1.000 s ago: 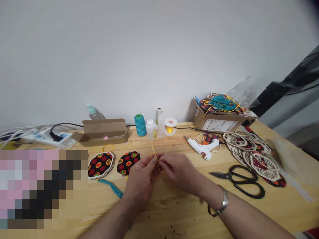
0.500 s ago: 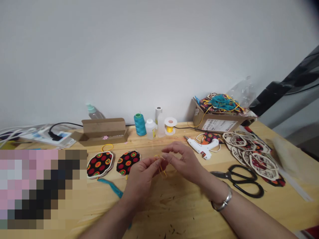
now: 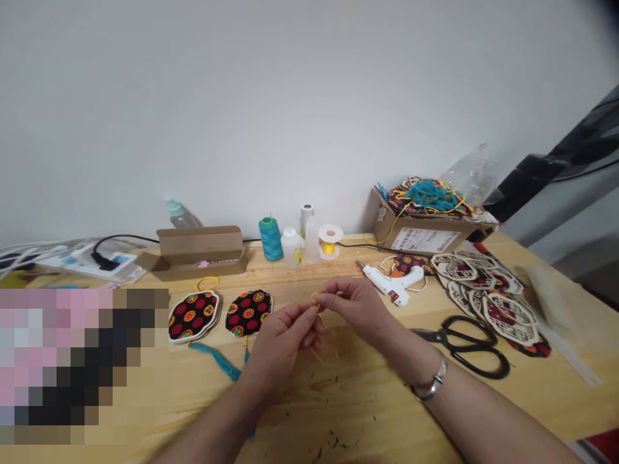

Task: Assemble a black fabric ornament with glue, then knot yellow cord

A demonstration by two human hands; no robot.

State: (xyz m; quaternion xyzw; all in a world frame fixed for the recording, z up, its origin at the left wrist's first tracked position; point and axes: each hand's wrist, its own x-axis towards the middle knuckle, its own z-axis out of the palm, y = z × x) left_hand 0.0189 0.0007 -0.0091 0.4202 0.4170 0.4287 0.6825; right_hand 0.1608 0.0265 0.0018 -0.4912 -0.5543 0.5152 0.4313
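Observation:
My left hand and my right hand meet above the wooden table, their fingertips pinching a thin yellow cord bent into a small loop. A loose tail of it hangs below my hands. To the left lie two round fabric-faced ornaments with black and red patterns. A teal tassel lies below them, near my left hand. A yellow cord loop rests above the left ornament.
A white glue gun, black scissors and stacked lattice ornaments lie at right. A cardboard box of scraps stands behind them. Spools and bottles line the wall. A pixelated patch hides the lower left.
My hands have drawn closer together and risen slightly. The yellow cord now forms a small loop at my fingertips, and my right hand has closed on it again.

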